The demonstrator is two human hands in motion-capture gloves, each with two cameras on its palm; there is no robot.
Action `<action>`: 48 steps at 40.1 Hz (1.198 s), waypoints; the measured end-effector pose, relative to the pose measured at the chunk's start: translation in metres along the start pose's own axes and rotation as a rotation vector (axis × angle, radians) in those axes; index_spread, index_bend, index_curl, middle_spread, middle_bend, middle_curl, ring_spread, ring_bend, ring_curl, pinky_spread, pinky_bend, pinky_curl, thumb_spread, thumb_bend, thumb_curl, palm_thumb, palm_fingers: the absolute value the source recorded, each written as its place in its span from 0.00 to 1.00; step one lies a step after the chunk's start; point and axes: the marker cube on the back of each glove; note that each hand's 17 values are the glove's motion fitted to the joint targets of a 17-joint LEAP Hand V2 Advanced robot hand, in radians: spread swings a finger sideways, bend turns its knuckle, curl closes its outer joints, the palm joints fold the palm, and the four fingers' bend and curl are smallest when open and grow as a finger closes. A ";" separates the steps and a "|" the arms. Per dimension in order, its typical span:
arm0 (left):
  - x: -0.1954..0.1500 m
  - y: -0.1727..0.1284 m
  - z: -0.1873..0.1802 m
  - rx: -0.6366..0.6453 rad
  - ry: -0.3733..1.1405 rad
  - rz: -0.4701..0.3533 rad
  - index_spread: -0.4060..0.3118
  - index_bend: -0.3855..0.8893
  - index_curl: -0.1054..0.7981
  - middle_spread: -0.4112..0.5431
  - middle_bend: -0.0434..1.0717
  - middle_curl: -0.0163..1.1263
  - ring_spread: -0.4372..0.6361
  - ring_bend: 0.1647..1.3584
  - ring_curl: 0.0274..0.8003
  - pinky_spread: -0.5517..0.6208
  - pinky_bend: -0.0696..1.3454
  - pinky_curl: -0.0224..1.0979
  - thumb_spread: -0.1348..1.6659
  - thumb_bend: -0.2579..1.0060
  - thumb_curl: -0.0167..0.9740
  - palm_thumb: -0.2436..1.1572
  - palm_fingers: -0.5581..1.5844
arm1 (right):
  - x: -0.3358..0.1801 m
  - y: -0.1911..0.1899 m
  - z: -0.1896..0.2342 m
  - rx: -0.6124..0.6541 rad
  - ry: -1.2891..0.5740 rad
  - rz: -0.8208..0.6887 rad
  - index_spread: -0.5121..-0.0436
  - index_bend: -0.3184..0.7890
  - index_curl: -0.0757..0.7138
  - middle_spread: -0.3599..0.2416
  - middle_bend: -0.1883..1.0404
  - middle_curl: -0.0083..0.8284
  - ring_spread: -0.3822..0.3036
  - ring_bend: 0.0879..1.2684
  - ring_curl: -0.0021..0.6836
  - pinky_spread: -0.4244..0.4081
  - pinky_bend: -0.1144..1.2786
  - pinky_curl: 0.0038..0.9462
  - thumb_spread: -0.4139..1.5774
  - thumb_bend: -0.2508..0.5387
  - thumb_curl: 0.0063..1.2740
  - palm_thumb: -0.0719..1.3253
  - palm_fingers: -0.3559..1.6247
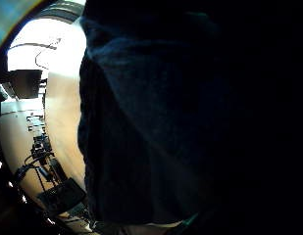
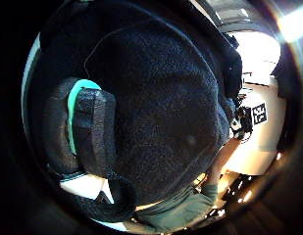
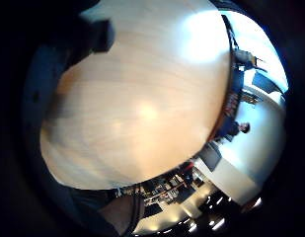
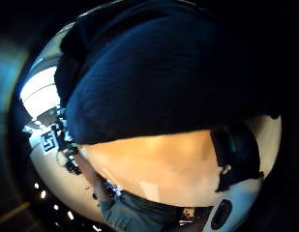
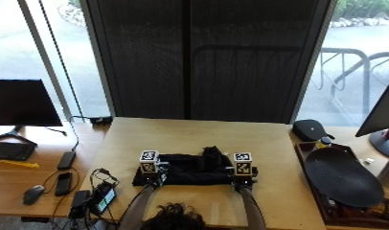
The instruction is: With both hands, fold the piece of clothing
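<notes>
Black knit garment (image 5: pixel 193 169) sits bunched in a low band on the wooden worktop (image 5: pixel 182 134), near its front edge, between our two hands; left hand (image 5: pixel 151 175) on its left end, right hand (image 5: pixel 243 175) on its right end; a lump of cloth rises toward the far side, so it's not lying flat

Left thumb side palm view shows a gloved digit (image 2: pixel 89 132) curled against the knit, so we judge the left hand grips the cloth; for the right hand we can't tell whether its fingers are curled on the cloth or just resting there, since the right thumb side palm view only shows the garment's edge (image 4: pixel 154 82) close over bare worktop

Risks as we see them: one hand may hold more layers than the other, which would skew the fold; the bunched middle could trap creases if folded over as is; if the right hand has no real hold, that end drops on the lift and the fold collapses; the knit may drag on the worktop and stretch unevenly
</notes>
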 end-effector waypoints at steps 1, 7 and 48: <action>0.001 -0.001 0.000 0.009 0.010 0.005 0.38 0.46 0.58 0.45 0.15 0.32 0.59 0.24 0.42 0.74 0.35 0.31 0.85 0.19 0.24 0.35 0.40 | 0.001 -0.001 -0.001 0.013 0.032 0.004 0.33 0.35 0.45 0.59 0.24 0.32 0.69 0.33 0.54 0.72 0.65 0.41 0.86 0.43 0.29 0.68 0.33; 0.001 0.003 0.001 -0.035 0.007 -0.003 0.38 0.46 0.59 0.46 0.17 0.30 0.62 0.23 0.40 0.75 0.36 0.32 0.86 0.19 0.23 0.33 0.40 | 0.007 -0.011 -0.005 0.161 0.164 0.038 0.30 0.36 0.41 0.50 0.27 0.31 0.47 0.50 0.60 0.53 0.67 0.41 0.84 0.48 0.31 0.76 0.45; 0.077 -0.006 -0.002 -0.117 0.345 0.128 0.38 0.46 0.63 0.46 0.19 0.30 0.68 0.22 0.38 0.78 0.34 0.34 0.88 0.20 0.24 0.32 0.39 | -0.088 -0.066 -0.151 0.851 -0.418 -0.077 0.44 0.45 0.53 0.30 0.25 0.35 0.15 0.33 0.55 0.28 0.54 0.39 0.81 0.43 0.41 0.87 0.71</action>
